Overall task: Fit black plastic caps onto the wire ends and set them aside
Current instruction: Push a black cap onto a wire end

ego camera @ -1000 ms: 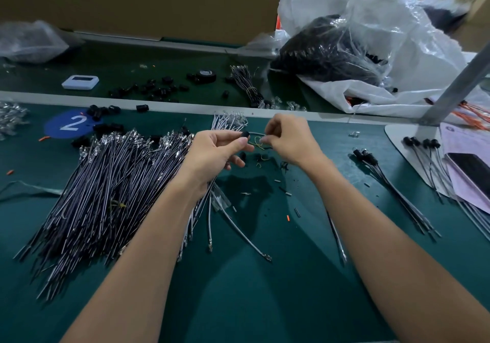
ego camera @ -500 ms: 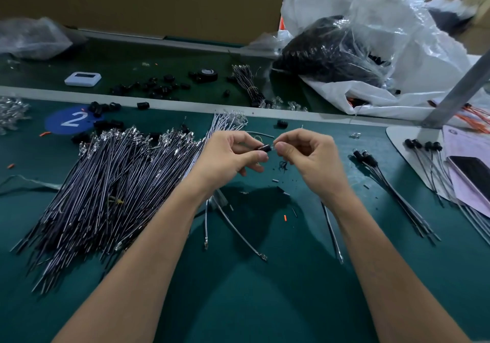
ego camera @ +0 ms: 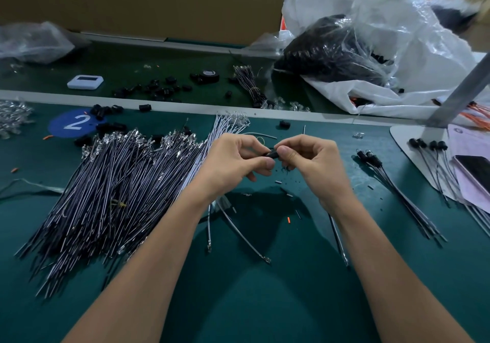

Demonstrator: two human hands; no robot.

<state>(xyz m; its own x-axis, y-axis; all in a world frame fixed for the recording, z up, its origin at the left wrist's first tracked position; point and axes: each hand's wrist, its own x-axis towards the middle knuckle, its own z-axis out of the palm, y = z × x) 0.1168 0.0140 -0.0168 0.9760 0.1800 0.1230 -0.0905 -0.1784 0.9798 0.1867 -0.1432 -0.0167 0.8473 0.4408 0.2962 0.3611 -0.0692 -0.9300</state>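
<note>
The left hand point(ego camera: 233, 163) and right hand point(ego camera: 314, 162) meet above the bench point(ego camera: 252, 303), both pinching one black cap point(ego camera: 271, 154). Hazard: off-axis pressure may bend the hidden wire end or drop the cap into the loose wires point(ego camera: 114, 188)

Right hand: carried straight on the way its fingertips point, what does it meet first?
The black cap, pinched between the right hand and left hand; right behind it, probably the left fingertips.

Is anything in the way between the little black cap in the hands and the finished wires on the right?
Nothing big. The black cap is pinched between the left hand and right hand. Only green mat with tiny scraps lies before the capped wires.
</note>
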